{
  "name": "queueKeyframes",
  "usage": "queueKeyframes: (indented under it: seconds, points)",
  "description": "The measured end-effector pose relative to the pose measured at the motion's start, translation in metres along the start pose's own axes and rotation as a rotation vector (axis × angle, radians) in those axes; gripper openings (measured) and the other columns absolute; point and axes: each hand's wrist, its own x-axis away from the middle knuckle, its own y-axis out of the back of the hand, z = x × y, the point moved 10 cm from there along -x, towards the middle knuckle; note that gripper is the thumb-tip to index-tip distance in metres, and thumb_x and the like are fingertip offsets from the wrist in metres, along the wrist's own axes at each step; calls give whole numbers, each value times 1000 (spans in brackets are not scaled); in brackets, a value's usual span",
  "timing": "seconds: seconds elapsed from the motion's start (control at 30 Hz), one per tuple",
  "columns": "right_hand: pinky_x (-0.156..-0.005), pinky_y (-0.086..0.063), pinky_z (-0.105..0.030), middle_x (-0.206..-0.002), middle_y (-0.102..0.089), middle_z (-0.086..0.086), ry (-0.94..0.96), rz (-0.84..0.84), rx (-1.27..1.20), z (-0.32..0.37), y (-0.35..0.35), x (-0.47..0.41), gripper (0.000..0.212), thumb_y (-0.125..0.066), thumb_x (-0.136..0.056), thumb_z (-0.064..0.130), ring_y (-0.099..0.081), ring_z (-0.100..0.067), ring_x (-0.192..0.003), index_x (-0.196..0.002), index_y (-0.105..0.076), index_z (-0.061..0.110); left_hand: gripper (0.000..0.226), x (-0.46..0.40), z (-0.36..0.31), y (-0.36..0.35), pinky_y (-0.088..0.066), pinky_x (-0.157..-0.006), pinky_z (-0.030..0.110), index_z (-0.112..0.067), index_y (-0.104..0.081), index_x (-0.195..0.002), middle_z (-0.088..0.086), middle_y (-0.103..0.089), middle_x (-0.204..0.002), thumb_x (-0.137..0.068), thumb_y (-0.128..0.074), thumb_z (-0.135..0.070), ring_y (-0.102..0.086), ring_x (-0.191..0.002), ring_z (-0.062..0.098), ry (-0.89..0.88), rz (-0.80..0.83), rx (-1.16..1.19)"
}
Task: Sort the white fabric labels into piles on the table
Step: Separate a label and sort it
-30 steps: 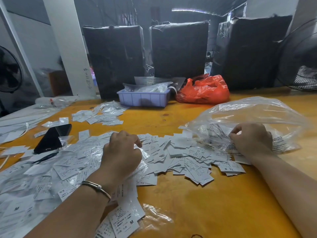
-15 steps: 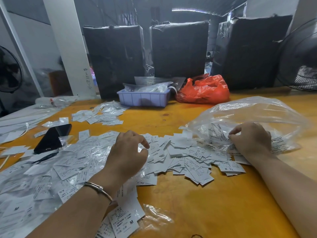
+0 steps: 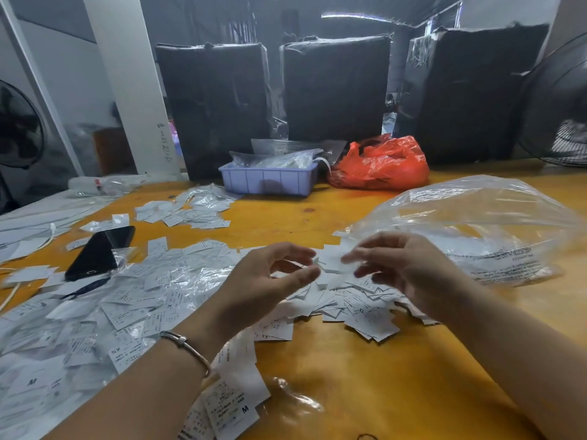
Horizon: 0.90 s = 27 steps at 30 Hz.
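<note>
Many white fabric labels (image 3: 359,308) lie heaped on the yellow table (image 3: 365,382), and more labels (image 3: 127,300) spread to the left, mixed with clear plastic. A smaller pile (image 3: 187,212) sits farther back. Both hands hover above the middle heap, close together. My right hand (image 3: 409,271) pinches a blurred white label (image 3: 332,262) at its fingertips. My left hand (image 3: 263,287), with a bracelet on the wrist, faces it with thumb and fingers apart at the label's left edge.
A clear plastic bag (image 3: 476,223) lies puffed up at the right. A black phone (image 3: 98,252) rests at the left. A blue tray (image 3: 270,182) and a red bag (image 3: 381,166) stand at the back before black wrapped bales (image 3: 336,87). A fan (image 3: 559,103) is far right.
Both hands have lifted off the labels and come together over the middle heap. My right hand left the clear bag's mouth and now pinches a label.
</note>
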Motion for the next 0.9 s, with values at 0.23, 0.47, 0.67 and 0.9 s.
queueKeyframes:
  seconds: [0.23, 0.47, 0.67, 0.9]
  points:
    - [-66, -55, -24, -78, -69, -15, 79, 232, -230, 5, -47, 11, 17, -69, -69, 3, -67, -22, -73, -83, -68, -4, 41, 0, -9, -9, -52, -75, 16, -30, -67, -115, -10, -71, -90, -75, -74, -35, -66, -86, 3, -53, 57, 100]
    - [-67, -55, -26, -81, -69, -16, 105, 292, -369, 10, -53, 12, 15, -64, -73, 0, -66, -22, -73, -86, -67, -6, 30, 0, 2, -9, -49, -84, 17, -32, -67, -109, -12, -62, -117, -79, -72, -34, -59, -107, -2, 10, 52, 18]
    - [-80, -56, -34, -102, -71, 0, 346, -75, 361, 21, -14, 5, 24, -71, -81, 15, -66, -18, -89, -105, -69, 18, 5, -1, -4, 6, -52, -73, 25, -7, -73, -85, 3, -73, -81, -84, -71, -13, -67, -79, 13, -39, -92, 5]
    - [-99, -36, -35, -126, -55, 12, 454, 20, 1146, 6, -40, -5, 39, -69, -80, 45, -41, -10, -119, -117, -65, 35, 18, 1, 14, 29, -51, -64, 19, -9, -68, -78, 4, -72, -73, -82, -73, -26, -66, -69, 11, 67, -265, 54]
